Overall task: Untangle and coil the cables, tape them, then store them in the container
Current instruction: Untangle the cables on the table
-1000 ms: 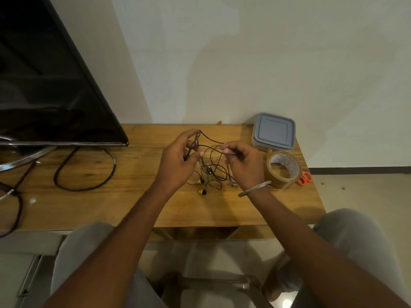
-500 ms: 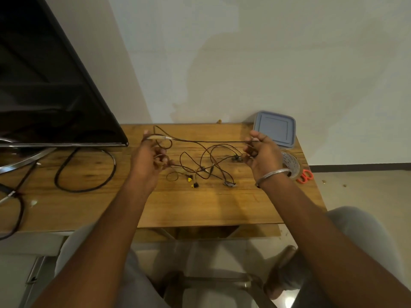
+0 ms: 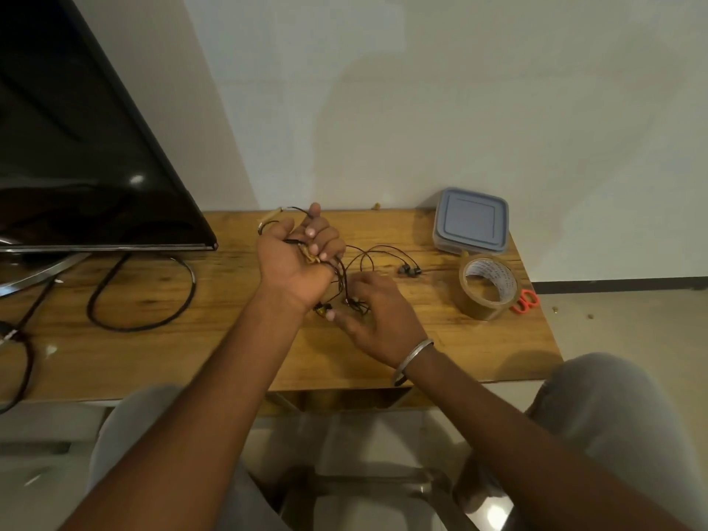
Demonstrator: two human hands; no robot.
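Thin black tangled cables (image 3: 377, 251) lie on the wooden table (image 3: 214, 339) at its middle. My left hand (image 3: 297, 258) is raised palm up, its fingers curled round a bunch of the cables, with a loop and a plug sticking out at the far side. My right hand (image 3: 377, 320) is low over the table beside it, fingers bent at the knot of cable near the yellow earbuds (image 3: 323, 310); whether it pinches the cable is blurred. A pair of dark earbuds (image 3: 409, 269) lies to the right. The grey lidded container (image 3: 471, 220) stands at the back right.
A roll of brown tape (image 3: 485, 287) stands right of the cables, with orange scissors (image 3: 525, 301) behind it at the table's right edge. A black TV screen (image 3: 76, 166) fills the left, its thick black cord (image 3: 141, 293) looping on the table.
Both hands had the cable stretched wide apart; now they have come together. My left hand has gathered cable into its palm, and my right hand let go and dropped to the tangle.
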